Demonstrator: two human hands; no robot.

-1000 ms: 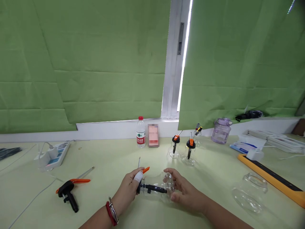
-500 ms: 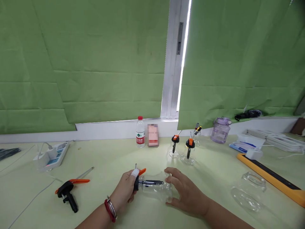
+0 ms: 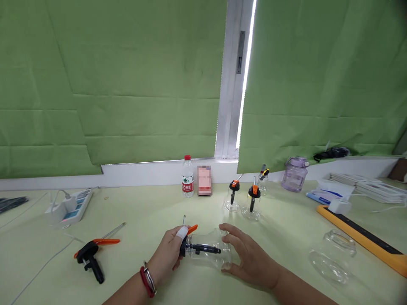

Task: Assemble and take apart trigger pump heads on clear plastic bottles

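A clear jar (image 3: 210,262) is held on its side between both hands, well forward of the worktop's (image 3: 143,207) back edge. A black cap (image 3: 183,246) at its left end is gripped by the left hand (image 3: 167,252): the thumb, wrapped in white, is pressed on the cap beside an orange lever (image 3: 192,229), while the other fingers are curled and partly hidden. A thin metal rod (image 3: 184,220) is pointed toward the back edge. The cap's black tube (image 3: 206,249) is enclosed by the jar and aimed at the right hand (image 3: 252,258), whose fingers are spread; the jar's wide end is held between 2 fingertips (image 3: 223,227) at its far side and the thumb at its near side. Whether the worktop is touched by the jar cannot be told.

A 2nd cap (image 3: 88,253) is laid toward the left edge, well apart from the left hand; a spare jar (image 3: 330,257) is placed toward the right edge, near an orange bar (image 3: 362,239). Near the back edge, 2 capped jars (image 3: 252,206) are stood between a phone (image 3: 204,181) and a purple jug (image 3: 294,177).
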